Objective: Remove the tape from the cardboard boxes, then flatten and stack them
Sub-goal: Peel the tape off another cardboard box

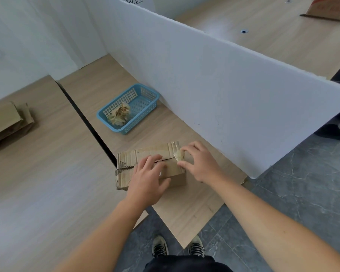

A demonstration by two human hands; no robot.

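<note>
A small cardboard box [129,160] stands on the wooden table near its front edge, its top flaps split along a seam. My left hand [147,179] lies on top of the box and holds it down, thumb against its near side. My right hand [198,161] pinches a crumpled strip of clear tape [179,154] at the box's right top edge. A blue plastic basket [145,93] farther back holds a ball of removed tape [120,114].
A white partition board [214,85] runs along the right of the table. Flattened cardboard boxes [8,122] lie on the left table, beyond a dark gap [86,122]. Another cardboard piece [326,8] stands at the far right. My shoes [177,248] are on the grey floor.
</note>
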